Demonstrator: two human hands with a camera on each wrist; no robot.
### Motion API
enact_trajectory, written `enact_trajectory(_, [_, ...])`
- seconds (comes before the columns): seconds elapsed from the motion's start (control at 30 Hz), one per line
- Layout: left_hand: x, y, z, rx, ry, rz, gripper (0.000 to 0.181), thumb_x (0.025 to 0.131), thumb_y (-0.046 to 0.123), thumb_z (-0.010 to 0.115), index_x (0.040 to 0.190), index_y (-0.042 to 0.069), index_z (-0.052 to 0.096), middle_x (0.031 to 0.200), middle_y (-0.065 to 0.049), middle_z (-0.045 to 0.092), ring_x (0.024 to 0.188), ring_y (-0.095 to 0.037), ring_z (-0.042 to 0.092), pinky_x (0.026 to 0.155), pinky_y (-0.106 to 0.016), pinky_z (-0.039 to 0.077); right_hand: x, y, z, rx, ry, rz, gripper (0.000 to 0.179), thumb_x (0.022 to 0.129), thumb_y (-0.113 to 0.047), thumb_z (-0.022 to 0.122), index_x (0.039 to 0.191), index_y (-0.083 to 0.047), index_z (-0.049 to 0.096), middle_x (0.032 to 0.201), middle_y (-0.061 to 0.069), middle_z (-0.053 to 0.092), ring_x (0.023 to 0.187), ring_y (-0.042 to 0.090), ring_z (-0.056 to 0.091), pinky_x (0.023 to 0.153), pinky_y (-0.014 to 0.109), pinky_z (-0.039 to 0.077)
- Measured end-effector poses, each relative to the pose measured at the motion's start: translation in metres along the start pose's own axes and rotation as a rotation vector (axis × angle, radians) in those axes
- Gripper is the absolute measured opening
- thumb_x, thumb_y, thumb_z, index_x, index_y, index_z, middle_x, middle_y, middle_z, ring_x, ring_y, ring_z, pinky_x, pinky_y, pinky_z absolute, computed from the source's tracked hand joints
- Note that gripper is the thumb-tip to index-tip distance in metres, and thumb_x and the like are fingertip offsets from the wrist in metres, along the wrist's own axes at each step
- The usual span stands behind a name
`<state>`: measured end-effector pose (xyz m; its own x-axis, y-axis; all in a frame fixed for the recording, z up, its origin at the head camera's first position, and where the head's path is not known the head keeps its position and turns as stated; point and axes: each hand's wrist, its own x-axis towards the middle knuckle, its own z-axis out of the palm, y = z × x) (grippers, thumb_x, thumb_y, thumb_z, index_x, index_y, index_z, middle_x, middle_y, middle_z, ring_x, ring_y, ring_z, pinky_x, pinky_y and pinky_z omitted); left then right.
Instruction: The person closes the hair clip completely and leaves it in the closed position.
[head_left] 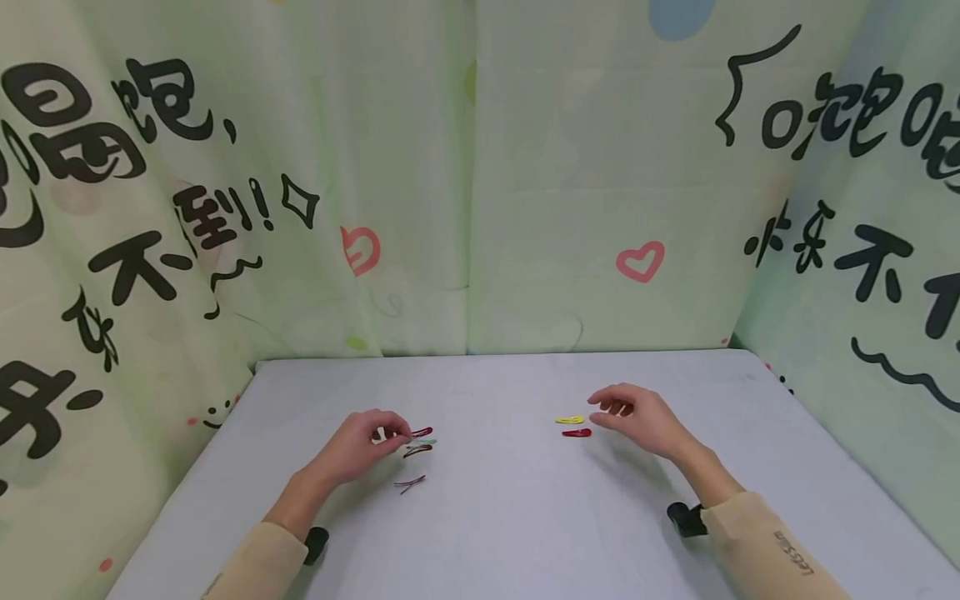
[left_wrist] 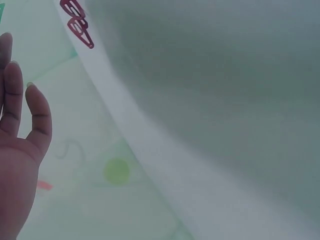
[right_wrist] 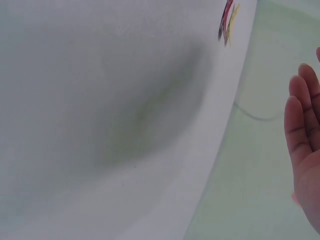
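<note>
Just right of the yellow clip (head_left: pixel 570 420), the right hand (head_left: pixel 637 419) hangs, thumb and fingers apart. Well left of that clip, the left hand (head_left: pixel 366 447) meets the green clip (head_left: pixel 426 442); whether it pinches, I cannot tell.

- Red clip (head_left: pixel 577 433) and yellow clip (head_left: pixel 570 420): smooth, like painted metal.
- Surface (head_left: pixel 495 517): matt and smooth.
- Curtain (head_left: pixel 555 150): thin, matt cloth, faintly creased.
- Sleeve (head_left: pixel 742 525): matt cloth.
- Wrist device (head_left: pixel 685 518): plastic by its look, fairly smooth.

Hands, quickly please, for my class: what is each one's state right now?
Left hand: beside a red clip; pinching anything or not cannot be told.
Right hand: open, near the yellow clip.
</note>
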<state>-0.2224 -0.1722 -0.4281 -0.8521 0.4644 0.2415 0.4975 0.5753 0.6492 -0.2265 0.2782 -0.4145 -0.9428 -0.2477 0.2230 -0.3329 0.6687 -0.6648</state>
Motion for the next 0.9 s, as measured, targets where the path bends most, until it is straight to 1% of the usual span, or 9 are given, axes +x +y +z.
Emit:
enact_trajectory(0.1, [0.001, 0.001, 0.0, -0.022, 0.009, -0.006, 0.007, 0.092, 0.004, 0.073, 0.096, 0.009, 0.074, 0.092, 0.007, 0.067, 0.085, -0.013, 0.058, 0.077, -0.034, 0.05, 0.0, -0.005, -0.001, 0.007, 0.01, -0.003, 0.027, 0.089, -0.017, 0.079, 0.112, -0.005, 0.072, 0.1, 0.004, 0.067, 0.089, 0.021, 0.056, 0.075, 0.03, 0.049])
enact_trajectory(0.27, [0.003, 0.003, 0.001, -0.046, 0.031, -0.004, 0.007, 0.092, 0.005, 0.073, 0.098, 0.009, 0.074, 0.091, 0.009, 0.066, 0.085, -0.012, 0.058, 0.077, -0.031, 0.049, 0.0, -0.011, 0.0, 0.015, 0.017, -0.006, 0.029, 0.089, -0.018, 0.079, 0.115, -0.007, 0.072, 0.109, 0.011, 0.068, 0.093, 0.022, 0.058, 0.078, 0.031, 0.05])
enact_trajectory(0.43, [0.005, 0.01, 0.002, -0.076, 0.057, -0.008, 0.008, 0.092, 0.006, 0.073, 0.098, 0.011, 0.074, 0.089, 0.01, 0.067, 0.085, -0.013, 0.059, 0.077, -0.031, 0.049, -0.001, -0.018, 0.003, 0.033, 0.037, -0.052, 0.028, 0.089, -0.016, 0.08, 0.115, -0.009, 0.072, 0.108, 0.004, 0.069, 0.094, 0.021, 0.059, 0.081, 0.031, 0.051])
enact_trajectory(0.57, [0.009, 0.015, 0.006, -0.107, 0.06, -0.016, 0.007, 0.093, 0.009, 0.074, 0.098, 0.013, 0.074, 0.09, 0.01, 0.069, 0.084, -0.014, 0.059, 0.077, -0.031, 0.049, -0.003, -0.024, 0.007, 0.055, 0.055, -0.09, 0.028, 0.088, -0.014, 0.08, 0.115, -0.009, 0.072, 0.108, 0.001, 0.069, 0.095, 0.022, 0.06, 0.082, 0.033, 0.051])
enact_trajectory(0.77, [0.013, 0.022, 0.013, -0.14, 0.086, -0.035, 0.006, 0.092, 0.009, 0.074, 0.098, 0.012, 0.074, 0.09, 0.009, 0.069, 0.084, -0.017, 0.057, 0.076, -0.031, 0.048, -0.005, -0.034, 0.012, 0.072, 0.076, -0.141, 0.029, 0.087, -0.013, 0.081, 0.114, -0.008, 0.073, 0.108, -0.002, 0.069, 0.094, 0.02, 0.061, 0.083, 0.04, 0.053])
enact_trajectory(0.8, [0.013, 0.023, 0.015, -0.147, 0.09, -0.04, 0.007, 0.092, 0.008, 0.074, 0.098, 0.011, 0.074, 0.09, 0.009, 0.069, 0.085, -0.017, 0.057, 0.075, -0.031, 0.049, -0.005, -0.036, 0.013, 0.075, 0.08, -0.15, 0.029, 0.087, -0.013, 0.081, 0.114, -0.008, 0.073, 0.107, -0.002, 0.069, 0.094, 0.019, 0.061, 0.083, 0.041, 0.053])
enact_trajectory(0.9, [0.014, 0.029, 0.018, -0.19, 0.096, -0.067, 0.008, 0.092, 0.007, 0.074, 0.099, 0.011, 0.074, 0.09, 0.003, 0.069, 0.083, -0.02, 0.057, 0.071, -0.03, 0.05, -0.005, -0.041, 0.016, 0.081, 0.097, -0.187, 0.028, 0.086, -0.012, 0.082, 0.113, -0.01, 0.073, 0.107, -0.004, 0.069, 0.093, 0.019, 0.062, 0.083, 0.038, 0.053])
